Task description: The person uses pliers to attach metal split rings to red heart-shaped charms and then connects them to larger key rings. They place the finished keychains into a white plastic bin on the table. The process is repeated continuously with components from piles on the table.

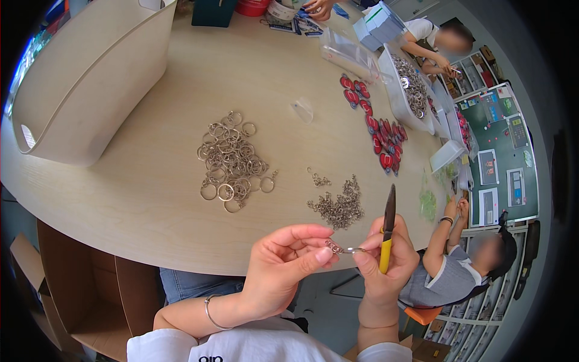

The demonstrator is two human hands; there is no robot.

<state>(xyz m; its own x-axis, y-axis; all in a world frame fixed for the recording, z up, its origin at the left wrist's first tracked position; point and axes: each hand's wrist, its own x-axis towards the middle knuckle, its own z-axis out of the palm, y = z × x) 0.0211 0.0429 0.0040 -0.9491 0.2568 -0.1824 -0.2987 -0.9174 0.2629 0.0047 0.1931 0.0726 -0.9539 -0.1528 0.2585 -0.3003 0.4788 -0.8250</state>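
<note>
In front of my body, my left hand [278, 264] is closed, pinching the short chain [333, 246] of a silver key ring [352, 250]. My right hand [389, 273] grips the ring's other end between thumb and finger. That same hand also holds yellow-handled pliers [387, 241], their dark jaws pointing up and away. Just beyond both hands lies a heap of small metal links [339, 208]. To the left of it is a larger pile of key rings [229, 160] with chains. Red slipper-shaped charms [380, 136] lie farther off to the right.
A big cream bin [90, 84] stands on the table [163, 175] at the left. White tubs [410, 90] of metal parts and a clear box [347, 54] line the far right. Two people work at the right edge; another person's hand [318, 8] shows at the far side.
</note>
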